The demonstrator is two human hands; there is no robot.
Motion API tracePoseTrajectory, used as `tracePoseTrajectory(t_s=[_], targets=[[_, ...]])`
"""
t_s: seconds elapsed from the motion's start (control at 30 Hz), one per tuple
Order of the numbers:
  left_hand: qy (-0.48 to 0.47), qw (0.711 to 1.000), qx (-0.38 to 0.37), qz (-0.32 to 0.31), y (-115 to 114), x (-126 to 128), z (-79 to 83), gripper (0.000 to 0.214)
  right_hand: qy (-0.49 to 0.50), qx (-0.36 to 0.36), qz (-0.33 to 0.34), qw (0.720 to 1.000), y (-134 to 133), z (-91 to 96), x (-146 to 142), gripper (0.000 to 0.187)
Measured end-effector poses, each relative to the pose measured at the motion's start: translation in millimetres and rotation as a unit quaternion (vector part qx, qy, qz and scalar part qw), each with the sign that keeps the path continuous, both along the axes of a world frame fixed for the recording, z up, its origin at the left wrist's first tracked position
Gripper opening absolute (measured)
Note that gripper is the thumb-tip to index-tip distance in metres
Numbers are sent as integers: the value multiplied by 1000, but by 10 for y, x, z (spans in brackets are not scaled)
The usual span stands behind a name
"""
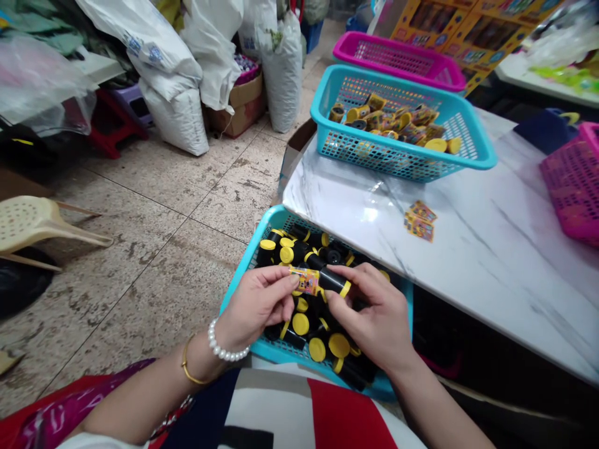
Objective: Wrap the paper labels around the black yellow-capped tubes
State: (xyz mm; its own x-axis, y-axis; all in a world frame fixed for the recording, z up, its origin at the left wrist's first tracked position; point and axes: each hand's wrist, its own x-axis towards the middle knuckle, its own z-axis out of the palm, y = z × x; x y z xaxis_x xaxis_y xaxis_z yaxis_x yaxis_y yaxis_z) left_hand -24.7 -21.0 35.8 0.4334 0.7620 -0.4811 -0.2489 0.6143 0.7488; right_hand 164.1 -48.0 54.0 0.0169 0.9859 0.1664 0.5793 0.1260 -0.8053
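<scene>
My left hand (264, 296) pinches a small printed label sleeve (306, 281), yellow and pink, between thumb and fingers. A black canister with a yellow cap (333, 282) is gripped by my right hand (374, 305), lying on its side with the cap toward the right. The sleeve's right end meets the canister's black end; whether it is slipped over it I cannot tell. Both hands are above a blue basket (243, 262) full of similar black canisters with yellow caps (300, 323).
On the white marbled table (468, 262) lie several flat labels (420, 221). A second blue basket (402, 163) there holds labelled canisters (374, 118), with a magenta basket (397, 50) behind. Another pink basket (573, 181) is at right. White sacks (173, 106) and a stool (32, 221) stand left.
</scene>
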Motion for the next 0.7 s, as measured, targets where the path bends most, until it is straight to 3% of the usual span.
tracePoseTrajectory(t_s=[0.2,0.4,0.5,0.7], targets=[[-10,999,-15,43,95,15,-25,25,139,-85,-14,987,-6,-37,165,24],[-47,998,-32,16,156,39,-61,22,317,-200,63,925,22,-122,202,31],[-67,997,-34,3,161,42,-61,21,339,-229,75,909,69,-154,178,36],[-92,995,-40,4,189,41,-103,19,355,-235,52,903,129,-127,161,43]])
